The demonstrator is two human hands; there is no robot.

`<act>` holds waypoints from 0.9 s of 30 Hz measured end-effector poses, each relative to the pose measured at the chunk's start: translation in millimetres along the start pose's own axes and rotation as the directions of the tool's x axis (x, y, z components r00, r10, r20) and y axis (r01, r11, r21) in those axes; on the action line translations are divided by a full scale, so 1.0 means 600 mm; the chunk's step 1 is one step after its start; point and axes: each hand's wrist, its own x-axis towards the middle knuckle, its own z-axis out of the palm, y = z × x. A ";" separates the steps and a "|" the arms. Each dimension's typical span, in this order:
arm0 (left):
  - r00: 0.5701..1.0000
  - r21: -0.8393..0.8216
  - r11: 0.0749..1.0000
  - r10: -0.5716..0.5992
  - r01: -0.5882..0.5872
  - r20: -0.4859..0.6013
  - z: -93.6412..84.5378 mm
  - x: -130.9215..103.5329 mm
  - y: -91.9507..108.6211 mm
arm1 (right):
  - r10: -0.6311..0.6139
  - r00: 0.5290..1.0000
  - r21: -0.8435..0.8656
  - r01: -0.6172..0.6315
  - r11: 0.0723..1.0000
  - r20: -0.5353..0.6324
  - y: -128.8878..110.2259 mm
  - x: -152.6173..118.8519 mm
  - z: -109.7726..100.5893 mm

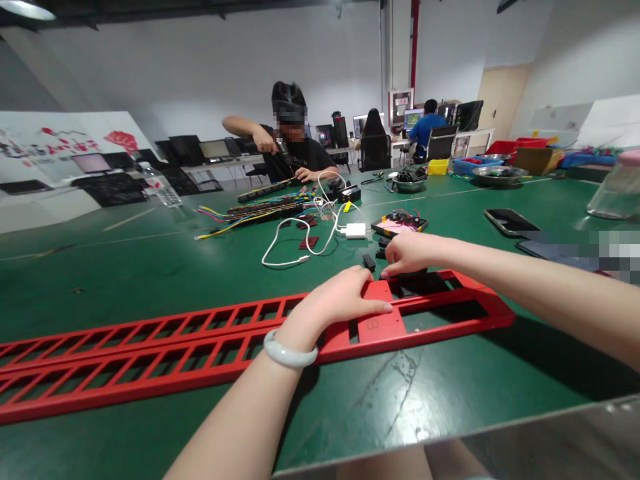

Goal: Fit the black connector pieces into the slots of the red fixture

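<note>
A long red slotted frame (200, 357) lies across the green table in front of me. My left hand (345, 297), with a pale bangle at the wrist, grips its wider plate; the thumb lies on top and the other fingers bend over the far edge. Just right of it, my right hand (407, 253) has its fingers closed at the frame's far edge. Whatever is between those fingertips is too hidden to name. Dark pieces (417, 285) show in the openings at the frame's right end. Beyond the frame lies a small black block (369, 262), near my right fingers.
A white charger (355, 231) with its cable lies past the frame, near a tray of wired parts (400, 223) and bundled wires (265, 210). Across the table a co-worker (297, 150) holds a power tool. A phone (511, 222) and a jar (617, 190) stand right.
</note>
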 end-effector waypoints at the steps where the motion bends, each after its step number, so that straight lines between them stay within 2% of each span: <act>1: 1.000 0.006 1.000 0.008 -0.008 -0.002 0.000 0.000 0.000 | 0.007 0.999 -0.001 -0.007 1.000 0.043 -0.004 0.012 0.000; 5: 0.999 0.026 0.999 0.041 -0.040 -0.011 0.003 -0.001 -0.003 | 0.021 0.989 0.012 -0.023 1.000 0.145 -0.015 0.040 0.006; 8: 0.998 0.027 0.999 0.047 -0.047 -0.027 0.004 -0.002 -0.004 | 0.015 0.984 0.039 -0.023 0.999 0.179 -0.013 0.047 0.011; 12: 0.998 0.020 0.999 0.051 -0.051 -0.023 0.006 -0.004 -0.004 | -0.025 0.993 0.123 0.011 0.992 0.114 0.004 0.037 0.008; 16: 0.999 0.012 0.999 0.051 -0.050 -0.021 0.008 -0.005 -0.006 | -0.049 0.999 0.267 0.042 0.963 0.021 0.027 -0.004 -0.002; 20: 0.998 0.018 0.999 0.049 -0.048 -0.028 0.010 -0.004 -0.008 | 0.020 0.993 0.627 0.056 0.777 -0.113 0.040 -0.061 0.005; 27: 0.999 0.023 0.999 0.030 -0.030 -0.020 0.008 -0.003 -0.005 | 0.106 0.990 0.900 0.042 0.434 -0.098 0.031 -0.140 0.051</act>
